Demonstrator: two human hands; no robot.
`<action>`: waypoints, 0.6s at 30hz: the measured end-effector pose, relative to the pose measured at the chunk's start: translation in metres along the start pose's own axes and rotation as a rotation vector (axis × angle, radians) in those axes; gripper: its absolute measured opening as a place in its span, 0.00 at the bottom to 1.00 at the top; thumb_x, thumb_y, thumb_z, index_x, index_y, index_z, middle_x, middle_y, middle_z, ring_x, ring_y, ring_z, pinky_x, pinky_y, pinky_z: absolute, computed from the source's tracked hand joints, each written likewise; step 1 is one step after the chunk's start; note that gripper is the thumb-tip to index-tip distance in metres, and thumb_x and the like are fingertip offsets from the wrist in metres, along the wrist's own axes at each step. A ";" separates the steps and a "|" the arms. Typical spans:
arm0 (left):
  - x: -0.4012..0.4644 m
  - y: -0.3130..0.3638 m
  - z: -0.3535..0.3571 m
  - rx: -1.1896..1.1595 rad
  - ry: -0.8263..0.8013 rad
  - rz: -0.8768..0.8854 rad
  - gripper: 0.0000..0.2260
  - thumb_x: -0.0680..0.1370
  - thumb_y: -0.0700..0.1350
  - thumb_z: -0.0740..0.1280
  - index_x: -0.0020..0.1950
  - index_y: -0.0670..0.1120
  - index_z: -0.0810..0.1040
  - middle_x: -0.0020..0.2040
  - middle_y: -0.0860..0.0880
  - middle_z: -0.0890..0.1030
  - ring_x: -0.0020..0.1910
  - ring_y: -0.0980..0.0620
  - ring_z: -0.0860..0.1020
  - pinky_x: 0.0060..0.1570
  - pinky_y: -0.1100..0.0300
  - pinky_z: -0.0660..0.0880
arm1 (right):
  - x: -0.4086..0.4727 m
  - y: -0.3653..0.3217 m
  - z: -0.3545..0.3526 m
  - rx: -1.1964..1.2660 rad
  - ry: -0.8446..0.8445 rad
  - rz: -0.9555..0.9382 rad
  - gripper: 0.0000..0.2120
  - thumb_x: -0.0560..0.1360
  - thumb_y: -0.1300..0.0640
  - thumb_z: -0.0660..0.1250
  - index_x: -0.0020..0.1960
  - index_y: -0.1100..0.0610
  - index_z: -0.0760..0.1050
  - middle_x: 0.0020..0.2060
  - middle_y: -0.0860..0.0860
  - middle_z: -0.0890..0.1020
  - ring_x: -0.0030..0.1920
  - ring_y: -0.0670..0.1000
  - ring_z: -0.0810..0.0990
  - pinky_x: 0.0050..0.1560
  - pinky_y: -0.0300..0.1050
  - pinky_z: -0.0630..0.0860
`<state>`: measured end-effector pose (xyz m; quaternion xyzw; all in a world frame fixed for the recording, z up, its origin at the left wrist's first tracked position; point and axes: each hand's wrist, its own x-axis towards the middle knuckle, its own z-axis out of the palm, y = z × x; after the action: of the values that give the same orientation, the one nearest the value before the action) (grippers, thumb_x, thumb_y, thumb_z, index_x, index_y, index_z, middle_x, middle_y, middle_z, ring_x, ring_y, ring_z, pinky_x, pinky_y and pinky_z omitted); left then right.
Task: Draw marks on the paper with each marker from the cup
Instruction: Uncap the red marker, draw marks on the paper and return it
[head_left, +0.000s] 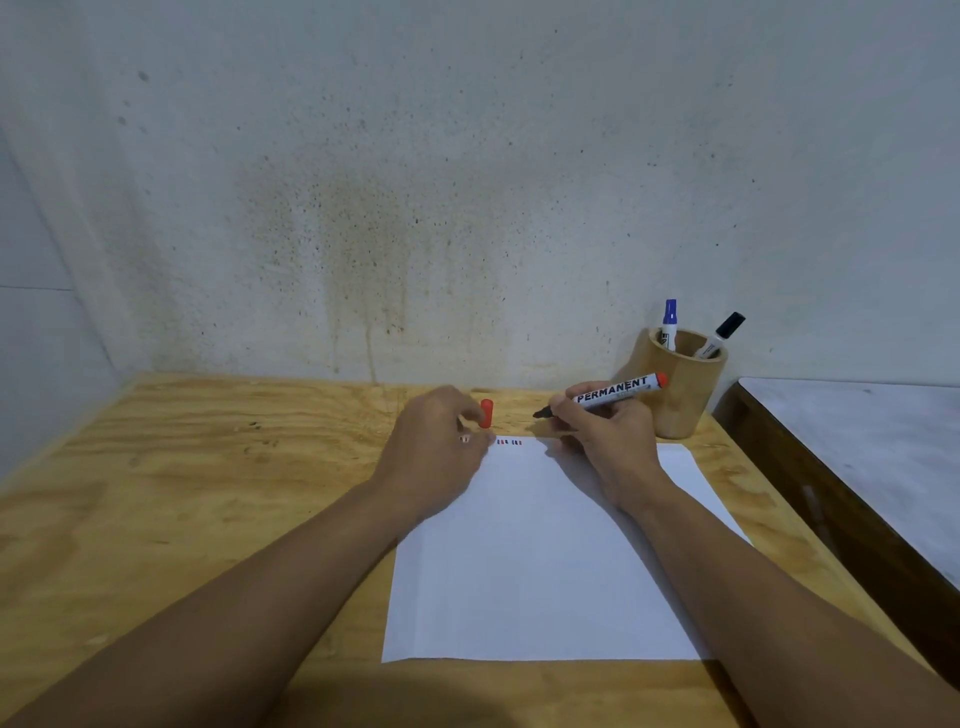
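Note:
A white sheet of paper (540, 561) lies on the wooden table (208, 467). Short red, blue and dark marks (509, 442) sit along its far edge. My right hand (608, 431) grips an uncapped red permanent marker (613, 392), its tip pointing left just above the paper's far edge. My left hand (431, 447) pinches the red cap (485, 413) upright, a little left of the tip. A round wooden cup (680, 384) stands behind my right hand and holds a blue-capped marker (669, 322) and a black-capped marker (722, 335).
A stained wall rises right behind the table. A second, pale-topped table (872, 452) with a dark frame stands to the right, across a narrow gap. Bare wood shows left of the paper.

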<state>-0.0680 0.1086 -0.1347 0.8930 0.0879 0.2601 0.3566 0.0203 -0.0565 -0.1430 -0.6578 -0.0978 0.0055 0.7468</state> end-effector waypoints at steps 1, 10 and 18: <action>0.008 0.003 0.002 -0.015 0.034 -0.045 0.10 0.70 0.44 0.73 0.50 0.45 0.81 0.46 0.50 0.80 0.43 0.51 0.77 0.43 0.57 0.75 | 0.000 0.000 0.000 0.029 0.004 0.013 0.07 0.71 0.66 0.74 0.45 0.64 0.77 0.36 0.59 0.83 0.34 0.52 0.84 0.37 0.51 0.82; 0.043 0.005 0.024 -0.114 -0.093 -0.168 0.03 0.70 0.36 0.72 0.43 0.40 0.82 0.39 0.46 0.80 0.39 0.47 0.79 0.37 0.61 0.75 | 0.001 -0.033 -0.004 0.176 -0.007 0.116 0.03 0.73 0.68 0.68 0.41 0.65 0.76 0.36 0.61 0.81 0.37 0.57 0.83 0.32 0.48 0.83; 0.040 0.034 0.000 -1.005 -0.262 -0.532 0.07 0.73 0.31 0.68 0.50 0.33 0.79 0.45 0.39 0.82 0.37 0.50 0.83 0.40 0.64 0.82 | -0.006 -0.057 -0.019 0.115 -0.030 0.006 0.04 0.71 0.66 0.73 0.42 0.63 0.78 0.39 0.62 0.84 0.40 0.58 0.85 0.40 0.51 0.84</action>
<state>-0.0349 0.0976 -0.0954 0.5861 0.1300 0.0587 0.7976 0.0101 -0.0834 -0.0899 -0.6138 -0.1062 0.0233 0.7819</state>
